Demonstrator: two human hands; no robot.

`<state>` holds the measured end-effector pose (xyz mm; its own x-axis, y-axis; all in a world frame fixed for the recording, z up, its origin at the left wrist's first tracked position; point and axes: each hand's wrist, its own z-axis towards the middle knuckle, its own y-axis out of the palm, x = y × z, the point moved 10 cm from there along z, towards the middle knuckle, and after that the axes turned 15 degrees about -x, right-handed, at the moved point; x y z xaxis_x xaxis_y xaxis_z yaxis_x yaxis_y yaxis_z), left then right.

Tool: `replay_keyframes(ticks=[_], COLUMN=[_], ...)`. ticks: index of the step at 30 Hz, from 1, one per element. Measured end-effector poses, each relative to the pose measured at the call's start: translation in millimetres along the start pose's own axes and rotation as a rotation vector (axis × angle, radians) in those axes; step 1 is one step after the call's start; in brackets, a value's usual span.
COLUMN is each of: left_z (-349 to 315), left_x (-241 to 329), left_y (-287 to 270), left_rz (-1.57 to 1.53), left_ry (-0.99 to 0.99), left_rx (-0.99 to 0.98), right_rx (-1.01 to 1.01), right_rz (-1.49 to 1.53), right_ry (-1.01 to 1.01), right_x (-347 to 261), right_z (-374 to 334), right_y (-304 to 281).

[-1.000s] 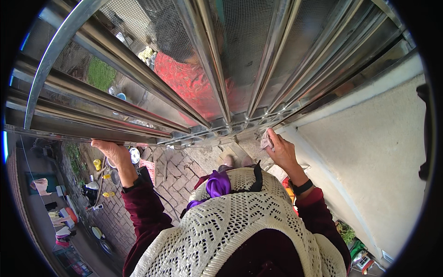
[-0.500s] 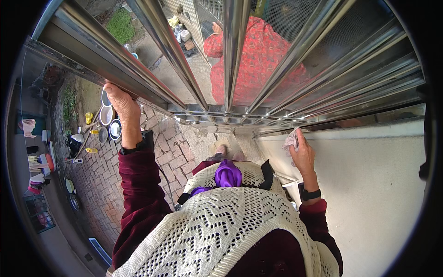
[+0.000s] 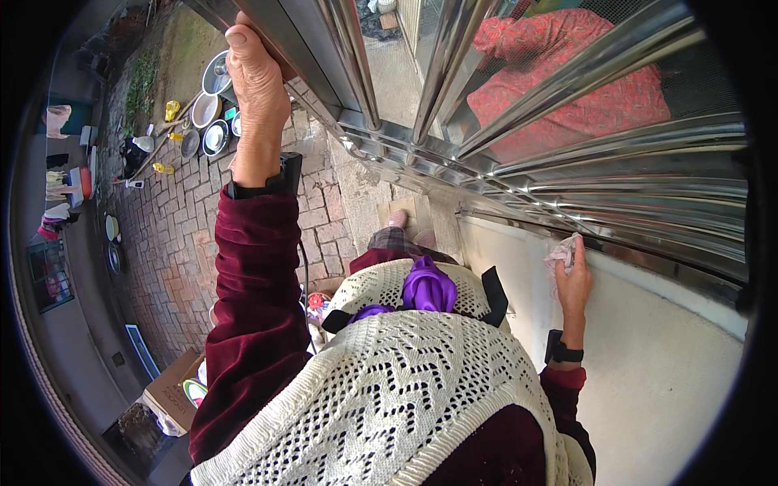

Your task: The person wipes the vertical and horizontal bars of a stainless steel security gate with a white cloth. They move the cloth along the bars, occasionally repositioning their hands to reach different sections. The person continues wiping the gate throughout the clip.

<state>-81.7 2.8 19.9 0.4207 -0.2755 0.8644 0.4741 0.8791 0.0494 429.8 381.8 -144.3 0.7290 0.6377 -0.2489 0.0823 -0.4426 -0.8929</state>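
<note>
My left hand (image 3: 261, 109) is raised at the upper left, its fingers wrapped round the edge of a metal window frame (image 3: 304, 57), thumb on the near side. The fingertips are hidden behind the frame. Shiny round metal bars (image 3: 450, 69) run from that frame across the upper right. Low on the right, my right hand (image 3: 574, 283) holds a crumpled pale pinkish cloth (image 3: 561, 253) at the light ledge (image 3: 527, 235) just below the bars. Its forefinger stretches upward beside the cloth.
Beyond the bars and mesh is a person in a red patterned garment (image 3: 567, 89). Basins (image 3: 207, 111) and yellow bottles (image 3: 164, 168) stand on the brick paving (image 3: 182, 251) at left. A cardboard box (image 3: 172, 393) is at lower left; a pale wall (image 3: 648, 381) fills the right.
The view has shifted, so the bars and the person behind them appear farther right. My right hand has moved right along the ledge with the cloth. My left hand still grips the frame, higher in view.
</note>
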Motion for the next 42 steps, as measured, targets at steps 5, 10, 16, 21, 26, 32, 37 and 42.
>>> replay_keyframes(ticks=[5, 10, 16, 21, 26, 32, 37, 42], left_z=[-2.8, -6.3, -4.6, -9.9, -12.6, -8.9, -11.8, -17.3], left_x=[-18.9, -20.3, -1.2, 3.3, -4.9, -56.8, -76.0, -61.1], left_y=[-10.7, -4.8, 4.5, 6.6, -7.7, -40.4, -47.8, -54.3], left_rz=[-0.100, -0.137, -0.039, -0.048, -0.045, -0.400, -0.615, -0.174], left_ry=[-0.043, -0.021, 0.006, -0.056, -0.030, -0.069, -0.089, -0.043], left_rx=[0.072, 0.097, 0.079, 0.195, 0.244, 0.093, 0.072, 0.127], right_rx=[-0.044, -0.097, -0.129, -0.176, -0.154, -0.144, -0.157, -0.142], right_rz=[-0.056, -0.105, -0.053, -0.054, -0.049, 0.045, 0.080, 0.093], right_ry=[-0.033, -0.055, -0.096, -0.081, -0.046, -0.076, -0.043, -0.053], right_x=[5.3, 12.0, 24.1, 33.1, 41.6, 43.1, 37.9, 26.7], right_z=[5.2, 12.3, 25.6, 33.9, 33.4, 29.6, 29.4, 27.5], right_y=[5.6, 14.4, 29.2, 36.9, 32.1, 41.9, 47.6, 38.2])
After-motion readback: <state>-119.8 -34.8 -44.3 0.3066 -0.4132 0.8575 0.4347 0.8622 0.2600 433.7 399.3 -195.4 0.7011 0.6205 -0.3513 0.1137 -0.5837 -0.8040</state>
